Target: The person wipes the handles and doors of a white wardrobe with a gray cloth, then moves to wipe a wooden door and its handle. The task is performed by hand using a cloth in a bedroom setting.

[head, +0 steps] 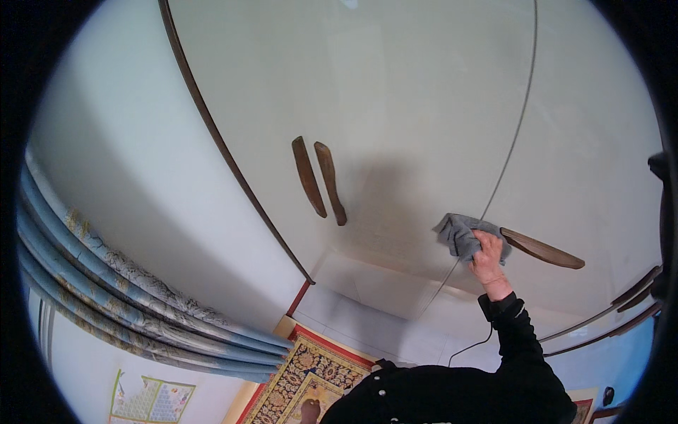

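My right hand (488, 257) presses a crumpled grey cloth (460, 233) against a glossy, pale cabinet door (413, 106). The cloth lies across the dark seam between two door panels and touches the near end of a brown wooden handle (545, 249). A black cuff and a dark band cover the wrist. Low at the bottom edge, left of my black-clothed body, is what looks like my left hand (310, 410), away from the door; its fingers are too unclear to make out.
A pair of curved wooden handles (309, 177) is mounted left of the cloth. Dark trim (212, 127) borders the cabinet beside a white wall (159, 222). Blue patterned curtains (159, 318) hang at left, above a patterned rug (310, 352). A thin cable (469, 345) runs from my wrist.
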Demonstrator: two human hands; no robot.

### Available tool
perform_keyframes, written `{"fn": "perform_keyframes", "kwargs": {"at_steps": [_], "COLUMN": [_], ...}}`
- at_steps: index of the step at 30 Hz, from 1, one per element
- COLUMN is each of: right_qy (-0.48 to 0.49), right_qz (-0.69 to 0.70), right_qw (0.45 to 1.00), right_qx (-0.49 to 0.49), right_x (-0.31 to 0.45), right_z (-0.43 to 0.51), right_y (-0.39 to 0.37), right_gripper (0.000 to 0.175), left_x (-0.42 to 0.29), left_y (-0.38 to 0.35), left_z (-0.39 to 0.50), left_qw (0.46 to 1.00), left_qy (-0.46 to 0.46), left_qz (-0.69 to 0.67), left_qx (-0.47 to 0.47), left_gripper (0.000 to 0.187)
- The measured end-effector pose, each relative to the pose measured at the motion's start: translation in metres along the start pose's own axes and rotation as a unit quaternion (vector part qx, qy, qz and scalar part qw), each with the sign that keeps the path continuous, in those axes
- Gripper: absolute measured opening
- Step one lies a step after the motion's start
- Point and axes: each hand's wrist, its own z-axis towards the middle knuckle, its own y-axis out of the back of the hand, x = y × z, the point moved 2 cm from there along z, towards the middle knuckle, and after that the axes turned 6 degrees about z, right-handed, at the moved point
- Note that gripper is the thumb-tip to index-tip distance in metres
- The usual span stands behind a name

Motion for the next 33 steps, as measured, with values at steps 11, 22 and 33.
{"fn": "perform_keyframes", "kwargs": {"at_steps": [11,22,33], "right_qy": [-0.028,-0.079,-0.055], "right_qz": [0.214,0.038,0.01], "right_qw": [0.974,0.992,0.998], "right_qx": [-0.067,-0.092,-0.029], "right_x": [0.124,0.197,0.215], "right_z": [0.14,0.325,0.194], "right_y": [-0.075,-0.217,-0.328], "right_gripper": [0.037,0.015,0.022], "left_x": [0.033,0.016,0.038], "left_y": [0.026,0.189,0.225], "left_z": [0.13,0.317,0.407], "left_qw": [0.987,0.931,0.956], "left_qy": [-0.159,-0.331,-0.209], "left_qz": [-0.003,0.138,0.159], "left_qx": [0.005,0.064,0.128], "left_gripper": [0.03,0.027,0.025]}}
